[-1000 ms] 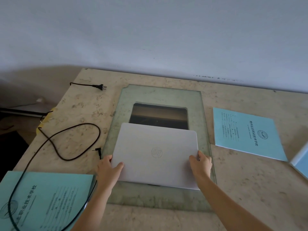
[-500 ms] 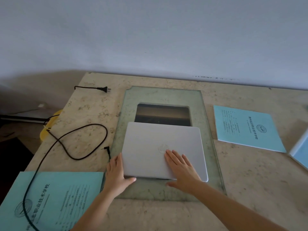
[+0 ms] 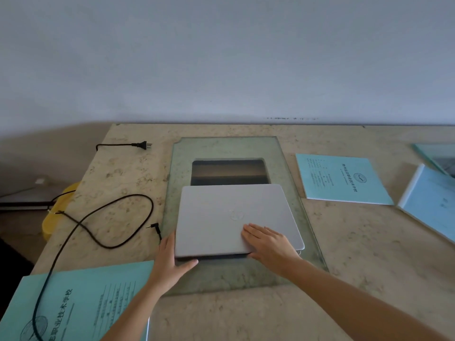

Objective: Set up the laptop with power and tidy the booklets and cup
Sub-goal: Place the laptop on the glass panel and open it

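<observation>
Head cam view: the silver laptop [image 3: 236, 217] sits closed on a glass panel [image 3: 226, 148] set into the stone tabletop [image 3: 357, 242], its far edge just covering the near side of a dark rectangular opening [image 3: 229, 171] under the glass. The left hand [image 3: 170, 262] is open and cupped around the laptop's near-left corner, thumb along the front edge, fingers up the left side. The right hand [image 3: 268, 242] lies flat on the lid near the front right, fingers spread, not gripping anything. A black power cable [image 3: 118, 217] loops over the tabletop to the left, with its small barrel plug [image 3: 154, 227] lying just beside the glass and the wall plug [image 3: 142, 144] further back, not connected to anything. One teal booklet [image 3: 81, 303] lies at the near left with the cable running over it, another teal booklet [image 3: 342, 179] lies right of the glass, and a paler blue booklet [image 3: 433, 205] sits at the far right edge. Can't see a cup anywhere.
</observation>
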The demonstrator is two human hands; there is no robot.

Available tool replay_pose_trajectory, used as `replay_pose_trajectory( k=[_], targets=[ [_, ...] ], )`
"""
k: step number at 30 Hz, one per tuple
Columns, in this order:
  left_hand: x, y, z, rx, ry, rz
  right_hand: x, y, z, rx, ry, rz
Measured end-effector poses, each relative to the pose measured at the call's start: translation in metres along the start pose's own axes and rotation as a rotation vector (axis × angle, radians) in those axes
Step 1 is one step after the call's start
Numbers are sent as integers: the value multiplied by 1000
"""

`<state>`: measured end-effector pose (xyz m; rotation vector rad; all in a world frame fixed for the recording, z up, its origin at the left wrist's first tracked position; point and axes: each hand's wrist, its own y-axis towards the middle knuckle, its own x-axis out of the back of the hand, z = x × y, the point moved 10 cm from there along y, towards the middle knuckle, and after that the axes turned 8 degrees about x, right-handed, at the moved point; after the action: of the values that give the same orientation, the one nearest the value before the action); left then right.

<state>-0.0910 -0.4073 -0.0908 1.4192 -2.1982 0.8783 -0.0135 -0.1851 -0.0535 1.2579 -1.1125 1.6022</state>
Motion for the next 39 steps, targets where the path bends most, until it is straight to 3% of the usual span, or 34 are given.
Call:
replay_pose_trajectory(
  k=[5,9,11,13,15,20,25,39],
  targets=[
    [10,9,-6,-55,-14,-89,16,0,1,3,9,-28],
    [12,20,-10,-38,188,-103,56,-4,5,54,-36,-159],
    [7,24,-12,-41,334,-72,88,-5,6,50,-90,-298],
    [1,30,-11,-32,425,3,112,-2,-4,-18,-23,-332],
    [-4,35,-8,-1,445,88,133,8,-23,-104,52,-350],
    [-11,48,-12,3,539,217,203,32,-59,-230,157,-659],
    [-13,59,-10,32,534,266,222,66,-87,-327,240,-770],
    [-11,59,-12,5,472,198,226,143,-145,-457,296,-751]
  ],
)
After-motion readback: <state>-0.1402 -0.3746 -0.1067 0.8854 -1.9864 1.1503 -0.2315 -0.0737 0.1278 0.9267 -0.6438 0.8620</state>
